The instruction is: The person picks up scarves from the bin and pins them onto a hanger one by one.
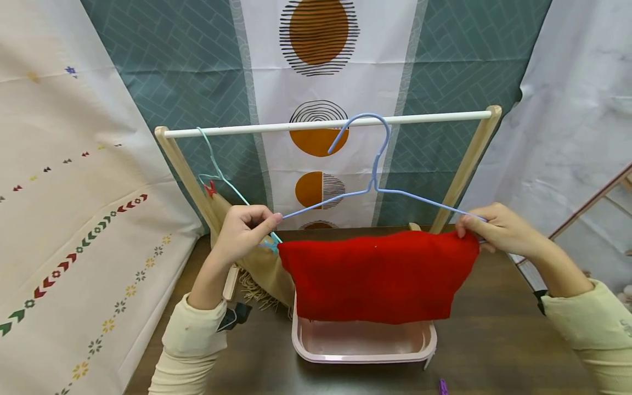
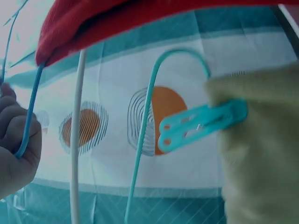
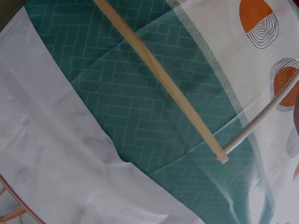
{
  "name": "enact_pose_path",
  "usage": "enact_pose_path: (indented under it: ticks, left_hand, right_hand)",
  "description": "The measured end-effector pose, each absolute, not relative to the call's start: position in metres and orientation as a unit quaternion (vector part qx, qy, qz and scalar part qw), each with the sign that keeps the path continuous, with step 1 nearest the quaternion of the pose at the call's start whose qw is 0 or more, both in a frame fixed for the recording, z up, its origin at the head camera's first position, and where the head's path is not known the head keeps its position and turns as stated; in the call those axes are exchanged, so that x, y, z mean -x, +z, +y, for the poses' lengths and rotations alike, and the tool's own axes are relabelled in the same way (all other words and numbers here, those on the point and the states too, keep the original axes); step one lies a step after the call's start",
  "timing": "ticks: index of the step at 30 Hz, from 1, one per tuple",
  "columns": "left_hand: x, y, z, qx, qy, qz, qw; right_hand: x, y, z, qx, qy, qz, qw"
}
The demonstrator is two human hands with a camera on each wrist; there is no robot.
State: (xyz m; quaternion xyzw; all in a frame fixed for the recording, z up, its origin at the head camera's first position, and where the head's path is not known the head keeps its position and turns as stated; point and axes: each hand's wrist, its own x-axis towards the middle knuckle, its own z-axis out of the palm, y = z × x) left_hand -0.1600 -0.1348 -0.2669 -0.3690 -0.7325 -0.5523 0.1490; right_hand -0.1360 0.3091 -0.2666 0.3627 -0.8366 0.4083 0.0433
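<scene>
Between the two hands spans a light blue clothes hanger [image 1: 375, 170], its hook pointing up in the head view. A red cloth [image 1: 380, 277] hangs folded over its lower bar. My left hand [image 1: 244, 230] pinches the hanger's left end between thumb and fingers; in the left wrist view, the left hand [image 2: 16, 140] is curled round the blue wire. At the other end, my right hand [image 1: 501, 227] grips the hanger's right corner, its fingertips at the cloth's upper corner. Most of the lower bar is hidden by the cloth.
Behind stands a drying rack with a white rod [image 1: 429, 117]. A turquoise hanger [image 1: 232, 189] on it bears a fringed beige cloth [image 1: 269, 269] with a red clothespin [image 1: 210, 188] and a turquoise clothespin [image 2: 201, 123]. Below are a pink basin [image 1: 365, 358] and a purple clothespin [image 1: 443, 387].
</scene>
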Motion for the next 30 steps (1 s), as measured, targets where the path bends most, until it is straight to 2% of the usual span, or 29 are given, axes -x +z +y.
enact_pose_path:
  ticks: [3, 11, 14, 19, 23, 27, 30]
  left_hand:
    - [0.159, -0.269, -0.131, 0.351, -0.58, -0.719, 0.153]
    - [0.156, -0.277, -0.122, 0.308, -0.608, -0.702, 0.207]
    - [0.156, -0.28, -0.12, 0.305, -0.617, -0.691, 0.222]
    - [0.155, -0.282, -0.12, 0.299, -0.631, -0.671, 0.249]
    - [0.155, -0.282, -0.121, 0.287, -0.644, -0.658, 0.265]
    - [0.156, -0.281, -0.122, 0.279, -0.669, -0.634, 0.272]
    - [0.157, -0.281, -0.122, 0.271, -0.682, -0.619, 0.281]
  right_hand:
    - [0.135, -0.267, 0.307, -0.347, 0.362, -0.865, 0.02]
    - [0.128, -0.266, 0.308, -0.316, 0.273, -0.907, -0.056]
    - [0.127, -0.268, 0.312, -0.309, 0.279, -0.908, -0.042]
    - [0.126, -0.275, 0.328, -0.268, 0.302, -0.914, 0.039]
    - [0.124, -0.286, 0.341, -0.241, 0.346, -0.903, 0.078]
    - [0.121, -0.3, 0.347, -0.239, 0.353, -0.899, 0.099]
    - [0.118, -0.312, 0.349, -0.222, 0.348, -0.906, 0.089]
